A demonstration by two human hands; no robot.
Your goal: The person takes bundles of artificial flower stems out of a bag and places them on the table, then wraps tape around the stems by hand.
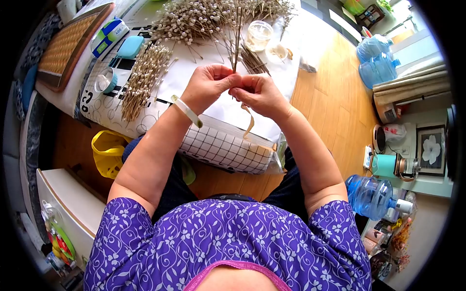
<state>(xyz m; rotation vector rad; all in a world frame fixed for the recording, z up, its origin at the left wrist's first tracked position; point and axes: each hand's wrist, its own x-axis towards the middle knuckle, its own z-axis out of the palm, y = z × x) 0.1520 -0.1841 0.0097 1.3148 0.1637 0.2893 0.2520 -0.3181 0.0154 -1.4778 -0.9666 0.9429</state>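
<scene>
Several thin dark stems [236,48] point away from the body, held between the left hand [208,87] and the right hand [262,94], whose fingertips are pinched narrow and close together above the near part of the counter [221,145]. A tan strip [249,122] hangs below the right hand. Beyond lies a heap of white-budded stems [189,22], with a smaller bunch [144,80] to the left and a clear round tub [258,36] to the right

Right side: two blue water bottles [380,71] near a beige curtain [412,87]; framed white-flower picture [431,150]; lower, another blue bottle [370,197]. Left side: yellow basket [104,154] above wooden floor [327,106].
</scene>
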